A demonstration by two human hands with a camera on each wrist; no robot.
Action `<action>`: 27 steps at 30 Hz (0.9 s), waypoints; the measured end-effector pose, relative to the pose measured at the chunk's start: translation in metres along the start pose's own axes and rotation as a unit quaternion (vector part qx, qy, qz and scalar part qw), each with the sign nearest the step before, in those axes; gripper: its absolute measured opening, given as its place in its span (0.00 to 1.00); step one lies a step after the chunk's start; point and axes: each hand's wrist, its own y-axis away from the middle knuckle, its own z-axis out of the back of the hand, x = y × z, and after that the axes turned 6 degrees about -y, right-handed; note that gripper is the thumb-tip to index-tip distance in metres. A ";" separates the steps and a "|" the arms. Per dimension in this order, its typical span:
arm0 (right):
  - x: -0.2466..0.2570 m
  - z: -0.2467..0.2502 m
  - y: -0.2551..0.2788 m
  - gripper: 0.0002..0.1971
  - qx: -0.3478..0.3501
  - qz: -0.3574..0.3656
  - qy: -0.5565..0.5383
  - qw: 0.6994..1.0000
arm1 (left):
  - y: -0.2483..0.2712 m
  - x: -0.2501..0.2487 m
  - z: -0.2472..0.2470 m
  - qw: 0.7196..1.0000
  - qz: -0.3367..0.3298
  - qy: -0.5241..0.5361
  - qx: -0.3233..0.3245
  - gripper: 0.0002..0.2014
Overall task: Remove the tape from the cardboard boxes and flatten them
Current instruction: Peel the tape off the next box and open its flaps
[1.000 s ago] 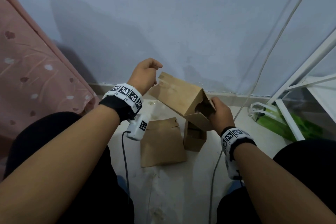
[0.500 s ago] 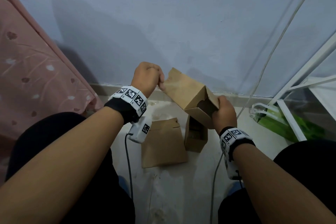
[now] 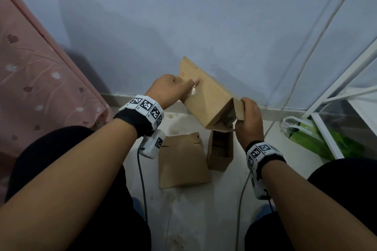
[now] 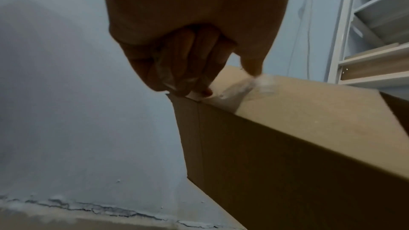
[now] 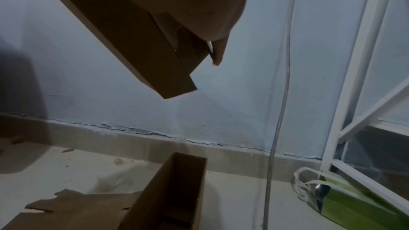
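Observation:
I hold a brown cardboard box (image 3: 206, 102) tilted in the air in front of the wall. My left hand (image 3: 169, 89) is at its upper left end, thumb laid on the top face beside a crinkled bit of clear tape (image 3: 192, 92). In the left wrist view the fingers (image 4: 188, 59) are curled round more clear tape (image 4: 175, 76) at the box (image 4: 287, 128) corner. My right hand (image 3: 248, 122) grips the flap at the open lower right end. A flattened box (image 3: 181, 163) lies on the floor beside an open upright box (image 3: 220, 149).
Pink patterned cloth (image 3: 30, 77) hangs at the left. A white rack (image 3: 336, 91) and a green bag (image 3: 326, 142) stand at the right, with a pale cable (image 3: 306, 57) running down the wall. My black-clad knees flank the pale floor (image 3: 193, 210).
The held box has risen and tipped steeper. My left hand went from a raised fist beside its end to laying the thumb on the top face at the tape. The right hand kept its hold.

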 end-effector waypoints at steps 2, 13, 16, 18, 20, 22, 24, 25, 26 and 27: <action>0.006 -0.004 -0.002 0.23 -0.001 0.002 -0.006 1.000 | 0.002 -0.003 0.003 1.000 -0.005 0.004 -0.002 0.32; 0.013 -0.014 0.000 0.29 0.038 0.008 0.030 0.999 | 0.002 0.003 0.001 0.992 -0.072 0.076 0.074 0.13; 0.011 -0.018 0.003 0.30 0.142 0.050 0.124 0.981 | -0.003 0.005 0.003 0.995 -0.099 -0.020 0.005 0.13; 0.014 -0.022 0.005 0.39 0.258 0.054 0.144 0.954 | -0.004 0.008 0.004 0.983 -0.143 -0.111 -0.038 0.13; 0.016 -0.026 0.007 0.44 0.350 0.055 0.175 0.919 | -0.004 0.011 0.004 0.964 -0.185 -0.187 -0.029 0.12; 0.017 -0.030 0.005 0.42 0.386 0.050 0.191 0.901 | -0.003 0.014 0.000 0.940 -0.218 -0.262 0.010 0.10; 0.024 -0.030 0.000 0.38 0.338 0.011 0.117 0.934 | -0.002 0.017 -0.005 0.920 -0.237 -0.308 0.059 0.09; 0.027 -0.029 -0.004 0.35 0.292 -0.005 0.070 0.954 | -0.001 0.016 -0.006 0.913 -0.243 -0.318 0.078 0.08; 0.031 -0.028 -0.008 0.33 0.244 -0.010 0.034 0.969 | 0.000 0.016 -0.008 0.909 -0.249 -0.322 0.093 0.08; 0.035 -0.026 -0.013 0.32 0.209 -0.012 0.019 0.978 | 0.001 0.015 -0.009 0.906 -0.252 -0.323 0.106 0.08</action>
